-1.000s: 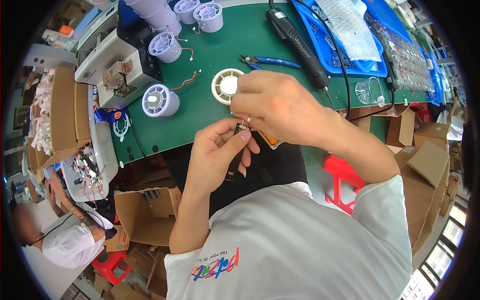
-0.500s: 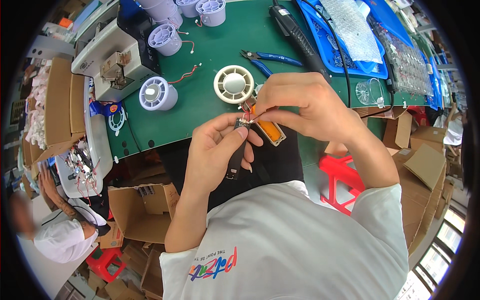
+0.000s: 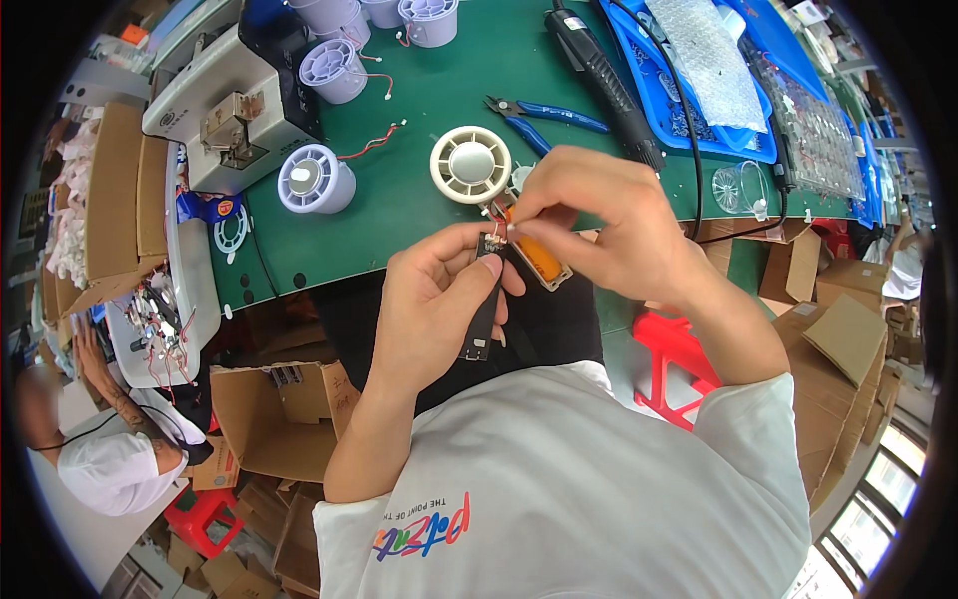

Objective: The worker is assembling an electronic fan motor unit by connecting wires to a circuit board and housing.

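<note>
My left hand (image 3: 424,295) is closed on a narrow black circuit board (image 3: 479,334), its thumb on the face near the top end, where small white sockets (image 3: 493,242) sit. Just above that end, the thumb and fingertips of my right hand (image 3: 614,225) pinch a thin red wire (image 3: 502,224) with a small pale plug; the fingers partly cover it. Beyond the hands lies a cream round slotted housing (image 3: 471,165) with a silver disc. An orange block (image 3: 542,262) in a pale open case lies under my right hand, at the table's near edge.
Blue-handled cutters (image 3: 559,116) and a black electric screwdriver (image 3: 604,90) lie on the green table (image 3: 399,90). Lilac round housings (image 3: 317,180) with wires stand left, beside a grey-white machine (image 3: 235,120). A blue tray (image 3: 699,145) is at right. Another person (image 3: 125,459) sits at far left.
My right fingertips have tilted and shifted slightly around the plug, now close above the board's sockets. The left hand keeps its hold on the board. The whole view has moved a little.
</note>
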`<state>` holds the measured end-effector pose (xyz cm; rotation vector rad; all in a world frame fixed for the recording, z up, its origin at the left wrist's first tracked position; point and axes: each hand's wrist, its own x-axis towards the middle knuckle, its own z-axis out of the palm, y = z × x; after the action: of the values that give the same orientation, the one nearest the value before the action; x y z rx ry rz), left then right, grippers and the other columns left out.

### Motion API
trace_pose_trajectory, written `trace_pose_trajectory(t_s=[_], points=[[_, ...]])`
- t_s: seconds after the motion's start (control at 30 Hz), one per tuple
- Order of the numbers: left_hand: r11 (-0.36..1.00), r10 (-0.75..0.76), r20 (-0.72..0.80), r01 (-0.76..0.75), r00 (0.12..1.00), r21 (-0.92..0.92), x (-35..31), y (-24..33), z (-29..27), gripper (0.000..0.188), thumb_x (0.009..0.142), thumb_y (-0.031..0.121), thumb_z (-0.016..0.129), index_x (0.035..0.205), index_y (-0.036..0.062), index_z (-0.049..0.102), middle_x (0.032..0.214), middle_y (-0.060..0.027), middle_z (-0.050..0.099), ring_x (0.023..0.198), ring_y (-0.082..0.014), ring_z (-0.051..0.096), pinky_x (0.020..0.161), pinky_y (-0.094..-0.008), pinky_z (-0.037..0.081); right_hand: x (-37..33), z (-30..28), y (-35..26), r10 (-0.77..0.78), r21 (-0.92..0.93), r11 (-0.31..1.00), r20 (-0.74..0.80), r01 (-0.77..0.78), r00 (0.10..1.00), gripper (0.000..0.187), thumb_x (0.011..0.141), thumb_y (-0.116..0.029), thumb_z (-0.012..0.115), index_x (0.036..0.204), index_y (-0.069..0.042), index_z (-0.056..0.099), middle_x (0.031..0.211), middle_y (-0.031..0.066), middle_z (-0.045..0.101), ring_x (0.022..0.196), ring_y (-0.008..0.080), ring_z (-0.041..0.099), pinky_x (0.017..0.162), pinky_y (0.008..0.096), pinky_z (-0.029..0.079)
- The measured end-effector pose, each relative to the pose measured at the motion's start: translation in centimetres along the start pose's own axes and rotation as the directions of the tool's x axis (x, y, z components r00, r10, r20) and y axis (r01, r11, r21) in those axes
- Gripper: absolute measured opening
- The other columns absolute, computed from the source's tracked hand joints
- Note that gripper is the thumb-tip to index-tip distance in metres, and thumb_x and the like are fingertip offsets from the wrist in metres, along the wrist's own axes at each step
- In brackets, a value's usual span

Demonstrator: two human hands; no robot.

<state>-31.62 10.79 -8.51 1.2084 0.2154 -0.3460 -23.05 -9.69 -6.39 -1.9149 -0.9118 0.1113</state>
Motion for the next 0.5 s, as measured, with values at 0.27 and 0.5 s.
trace_pose_trajectory(t_s=[0.27, 0.5], points=[[0.999, -0.037, -0.001, 0.037, 0.999, -0.005, 0.1, 0.4, 0.1, 0.032, 0.097, 0.001, 0.058, 0.127, -0.0054, 0.069, 0.084, -0.0125, 0.074, 0.060, -0.0119, 0.060, 0.052, -0.0235, 0.053, -0.4, -1.1, 0.8, 0.219, 0.243, 0.952, -0.120, -0.185, 0.968, 0.015, 0.083, 0.009, 0.076, 0.093, -0.001, 0.072, 0.093, 0.0050, 0.069, 0.078, 0.0153, 0.061, 0.068, 0.0261, 0.049], [1.000, -0.025, -0.019, 0.025, 1.000, -0.001, -0.1, 0.3, 0.0, 0.031, 0.097, 0.001, 0.059, 0.125, -0.0056, 0.069, 0.083, -0.0124, 0.073, 0.060, -0.0122, 0.060, 0.052, -0.0237, 0.052, -0.1, 0.2, 0.1, -0.093, -0.088, 0.992, 0.007, 0.093, 0.996, 0.018, 0.080, 0.009, 0.076, 0.093, -0.003, 0.071, 0.095, 0.0057, 0.069, 0.078, 0.0193, 0.063, 0.068, 0.0277, 0.050]])
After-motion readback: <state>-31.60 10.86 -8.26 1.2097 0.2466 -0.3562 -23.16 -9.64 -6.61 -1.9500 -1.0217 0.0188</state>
